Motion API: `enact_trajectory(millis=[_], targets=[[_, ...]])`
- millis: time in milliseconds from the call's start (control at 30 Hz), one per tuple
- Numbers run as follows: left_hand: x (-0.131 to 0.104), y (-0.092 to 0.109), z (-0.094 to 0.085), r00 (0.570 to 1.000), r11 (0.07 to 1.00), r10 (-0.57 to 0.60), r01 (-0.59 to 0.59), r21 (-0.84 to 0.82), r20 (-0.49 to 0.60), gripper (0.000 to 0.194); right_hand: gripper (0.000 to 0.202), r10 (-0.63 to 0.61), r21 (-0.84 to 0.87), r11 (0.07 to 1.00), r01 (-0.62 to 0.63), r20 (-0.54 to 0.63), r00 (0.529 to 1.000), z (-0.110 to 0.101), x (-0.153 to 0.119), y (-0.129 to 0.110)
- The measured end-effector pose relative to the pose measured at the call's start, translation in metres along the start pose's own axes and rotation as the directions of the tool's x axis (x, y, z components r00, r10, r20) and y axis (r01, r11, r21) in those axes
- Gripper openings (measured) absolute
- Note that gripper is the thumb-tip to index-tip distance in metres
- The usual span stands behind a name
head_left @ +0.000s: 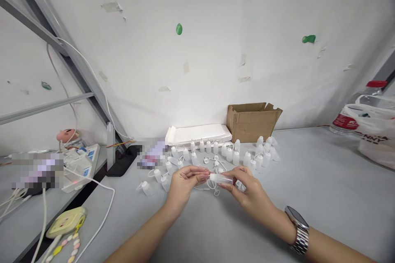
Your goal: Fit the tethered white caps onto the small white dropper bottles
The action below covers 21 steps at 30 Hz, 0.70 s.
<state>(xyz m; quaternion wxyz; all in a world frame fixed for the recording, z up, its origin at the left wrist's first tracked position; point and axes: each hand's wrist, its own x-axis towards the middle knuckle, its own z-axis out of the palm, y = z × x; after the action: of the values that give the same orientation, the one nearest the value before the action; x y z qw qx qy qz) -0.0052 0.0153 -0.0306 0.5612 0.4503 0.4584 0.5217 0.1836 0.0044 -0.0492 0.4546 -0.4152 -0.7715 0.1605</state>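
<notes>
A small translucent bottle (222,179) lies nearly level between my two hands above the grey table (203,222). My right hand (245,185) grips its right end between thumb and fingers. At its left, capped end, the thumb and fingers of my left hand (189,178) are closed on the cap. A thin white tube loop (216,192) hangs under the bottle. Behind my hands, loose white caps (216,163) lie on the table. Several similar bottles with white caps (236,158) stand in an arc around them, and one bottle (146,188) is left of my left hand.
An open cardboard box (254,125) and a stack of white sheets (200,133) are against the wall. Plastic bag (376,131) and large bottle (344,121) stand at right. A yellow case (66,222), white cables (108,209) and a power strip (83,168) lie at left.
</notes>
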Motion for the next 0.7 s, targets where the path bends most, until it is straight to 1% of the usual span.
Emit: enact_trajectory(millis=[67,200,300,467,600,700], targets=[[-0.001,0.005,0.0,1.0,1.0,0.025,-0.025,-0.008,0.004,0.02,0.016,0.024,-0.001,1.0,-0.024,-0.015,1.0,0.0,0.0,-0.002],[-0.003,0.014,0.0,0.997,0.996,0.074,-0.074,-0.048,0.007,0.028,0.018,-0.006,-0.023,1.0,0.004,-0.084,0.996,-0.001,0.001,-0.003],[-0.003,0.016,-0.001,0.997,0.997,0.078,-0.078,-0.003,0.003,0.027,0.019,-0.019,-0.035,0.999,0.015,-0.108,0.994,-0.002,0.002,-0.003],[-0.002,0.011,-0.001,0.995,0.989,0.099,-0.101,0.111,0.027,0.021,0.023,-0.047,-0.05,0.998,0.042,-0.092,0.995,-0.002,0.002,-0.005],[-0.001,0.008,0.001,0.993,0.983,0.113,-0.11,0.148,-0.014,0.018,0.021,-0.058,-0.065,0.996,0.055,-0.051,0.997,0.0,0.0,-0.004],[-0.001,0.005,0.002,0.99,0.975,0.135,-0.124,0.183,-0.046,0.015,0.019,-0.028,-0.074,0.997,0.027,-0.016,0.999,0.001,-0.001,-0.003]])
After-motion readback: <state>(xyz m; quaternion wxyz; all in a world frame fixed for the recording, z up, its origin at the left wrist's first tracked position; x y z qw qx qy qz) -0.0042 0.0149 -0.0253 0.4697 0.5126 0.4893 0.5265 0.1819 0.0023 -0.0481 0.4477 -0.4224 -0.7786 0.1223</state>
